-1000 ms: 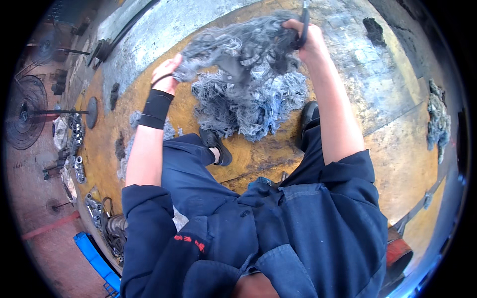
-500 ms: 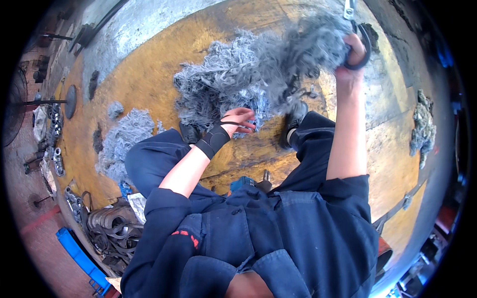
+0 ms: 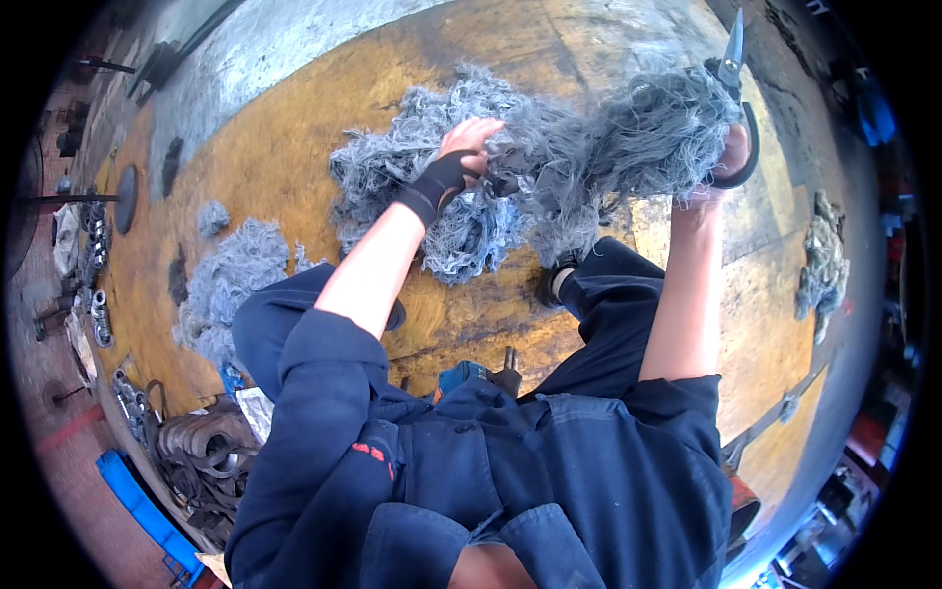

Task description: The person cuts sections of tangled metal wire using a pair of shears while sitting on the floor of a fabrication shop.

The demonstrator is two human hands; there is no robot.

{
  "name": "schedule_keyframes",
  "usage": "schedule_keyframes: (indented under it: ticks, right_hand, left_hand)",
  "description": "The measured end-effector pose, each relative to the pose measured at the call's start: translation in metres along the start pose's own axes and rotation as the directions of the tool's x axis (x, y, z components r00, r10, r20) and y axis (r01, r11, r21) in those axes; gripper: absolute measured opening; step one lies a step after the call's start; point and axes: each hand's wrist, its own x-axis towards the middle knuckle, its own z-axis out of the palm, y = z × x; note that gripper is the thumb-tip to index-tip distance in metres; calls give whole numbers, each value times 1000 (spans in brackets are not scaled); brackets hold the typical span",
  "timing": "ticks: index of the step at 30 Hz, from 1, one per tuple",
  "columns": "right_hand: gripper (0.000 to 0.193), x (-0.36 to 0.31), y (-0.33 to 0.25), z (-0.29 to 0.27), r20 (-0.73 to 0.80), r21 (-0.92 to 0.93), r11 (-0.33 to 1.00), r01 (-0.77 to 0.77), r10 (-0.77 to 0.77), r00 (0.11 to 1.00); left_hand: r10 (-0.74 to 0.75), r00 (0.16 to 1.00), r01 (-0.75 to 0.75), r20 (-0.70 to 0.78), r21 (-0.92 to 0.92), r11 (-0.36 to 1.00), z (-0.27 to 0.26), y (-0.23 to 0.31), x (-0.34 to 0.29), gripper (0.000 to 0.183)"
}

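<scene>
A large heap of tangled grey thread [image 3: 397, 162] lies on the worn yellow-brown floor sheet before me. My left hand [image 3: 471, 142], with a black wrist wrap [image 3: 437, 187], reaches over the heap and touches it, fingers stretched out. At the right, my right hand [image 3: 728, 157] is closed round the black-handled scissors [image 3: 732, 69], blades pointing up and away from me. A thick clump of the same thread [image 3: 657, 137] hangs against this hand and trails across to the heap. The thread hides part of the right fingers and the scissors' pivot.
A smaller pile of grey thread [image 3: 235, 275] lies left of my knee, another tuft [image 3: 824, 260] at the far right. A blue power tool [image 3: 461, 378] rests between my legs. Metal rings [image 3: 206, 447], a blue frame [image 3: 147, 510] and a dark disc [image 3: 126, 199] lie leftward.
My left hand has moved up and away from me onto the heap. My right hand with the scissors has shifted right and slightly nearer, the thread clump stretching along with it.
</scene>
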Motion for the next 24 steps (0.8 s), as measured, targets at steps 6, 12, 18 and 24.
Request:
schedule_keyframes:
  ticks: [6,12,18,24]
  right_hand:
    - [41,-1,-9,3,99,-99,978,185,-176,979]
    - [9,11,-9,0,-584,118,993,26,48,811]
    - [8,14,16,-1,-660,249,962,-117,257,706]
    - [17,9,38,-3,-608,-482,819,-311,-57,792]
  left_hand:
    - [-181,612,621,770,-327,712,-34,-13,2,27]
    - [-493,791,580,363,-190,792,-152,-41,-20,31]
    - [-507,847,498,-160,-96,862,-294,-74,-22,38]
    - [-413,805,432,-426,-55,900,-390,-74,2,45]
